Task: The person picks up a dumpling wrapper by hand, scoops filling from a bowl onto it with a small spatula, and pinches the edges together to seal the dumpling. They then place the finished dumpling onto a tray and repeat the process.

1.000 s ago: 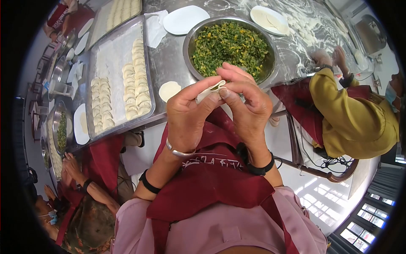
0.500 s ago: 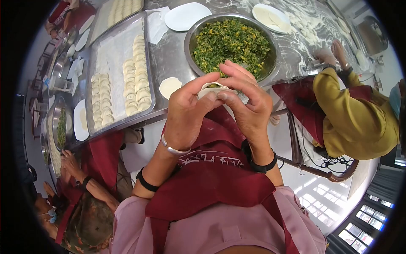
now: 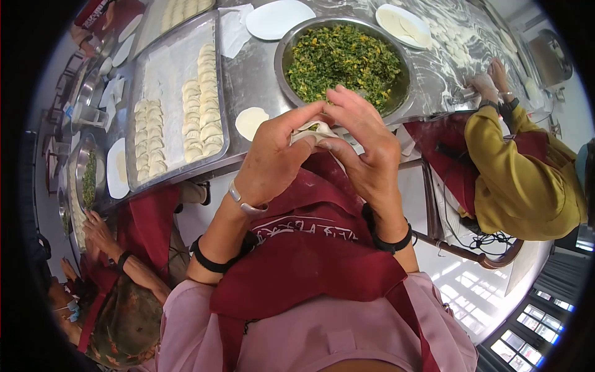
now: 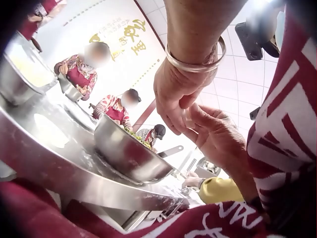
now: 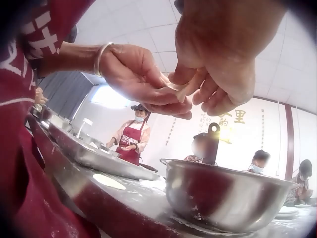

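Note:
Between both hands, above the table's front edge, is a partly folded dumpling. Green filling shows through the gap in its pale dough. My left hand pinches its left side between thumb and fingers, a silver bracelet on that wrist. My right hand pinches the right side, thumb along the near edge and fingers arched over the far one. In the right wrist view a strip of the dough shows between the fingertips; in the left wrist view the hands mostly hide it. Just beyond stands a steel bowl of chopped green and yellow filling.
A loose round wrapper lies left of the bowl. Further left, a metal tray carries rows of finished dumplings. A white plate and a plate of wrappers stand behind. People work on both sides, one in yellow sleeves.
The fold's opening has turned upward and shows more filling. My right fingers have lifted and spread over it, while both thumbs stay on the near edge. The head view has shifted slightly.

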Demonstrator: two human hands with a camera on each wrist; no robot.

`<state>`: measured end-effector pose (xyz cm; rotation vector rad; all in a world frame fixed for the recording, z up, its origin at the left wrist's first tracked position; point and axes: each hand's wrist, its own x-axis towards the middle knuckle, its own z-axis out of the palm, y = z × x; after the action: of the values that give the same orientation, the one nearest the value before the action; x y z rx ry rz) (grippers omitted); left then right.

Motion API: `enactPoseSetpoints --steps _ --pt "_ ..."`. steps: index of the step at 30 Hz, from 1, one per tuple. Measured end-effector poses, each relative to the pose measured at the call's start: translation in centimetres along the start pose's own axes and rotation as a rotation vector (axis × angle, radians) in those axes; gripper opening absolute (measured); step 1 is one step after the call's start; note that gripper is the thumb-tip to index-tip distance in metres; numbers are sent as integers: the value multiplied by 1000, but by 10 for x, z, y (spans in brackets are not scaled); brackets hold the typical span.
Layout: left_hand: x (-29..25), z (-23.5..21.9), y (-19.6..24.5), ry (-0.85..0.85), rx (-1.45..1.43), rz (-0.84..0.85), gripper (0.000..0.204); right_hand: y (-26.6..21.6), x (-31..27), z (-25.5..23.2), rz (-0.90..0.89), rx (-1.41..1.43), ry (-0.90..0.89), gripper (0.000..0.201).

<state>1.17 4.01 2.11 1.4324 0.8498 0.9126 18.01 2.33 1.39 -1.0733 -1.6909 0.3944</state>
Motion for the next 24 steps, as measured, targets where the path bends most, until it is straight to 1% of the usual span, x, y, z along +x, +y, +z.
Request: enactPoseSetpoints --steps 3,5,6,8,11,12,15,18,21,24 --pt "1 2 -5 34 54 80 48 -3 1 -2 22 79 -31 27" --pt "-2 9 5 60 -146 -7 46 6 -1 -2 31 120 -56 24" --pt "-4 12 10 73 -245 -51 45 7 -3 0 118 225 -9 22" --pt "-8 14 8 99 -348 -68 44 4 -7 6 290 434 90 19" --pt "-11 22 1 182 -486 -52 44 -4 -6 13 391 514 179 16" --pt "-12 24 -2 220 -530 -41 45 -6 -6 16 378 504 188 16" --pt "-12 26 -7 257 -553 -32 44 -7 -5 20 332 458 201 17" --pt "-13 29 -3 235 -540 -30 43 -3 -6 20 261 357 204 17" --pt "-12 31 -5 260 -453 0 42 -1 -6 20 173 249 213 15" --pt "-13 29 -2 194 -264 62 41 3 -7 20 95 214 218 13"
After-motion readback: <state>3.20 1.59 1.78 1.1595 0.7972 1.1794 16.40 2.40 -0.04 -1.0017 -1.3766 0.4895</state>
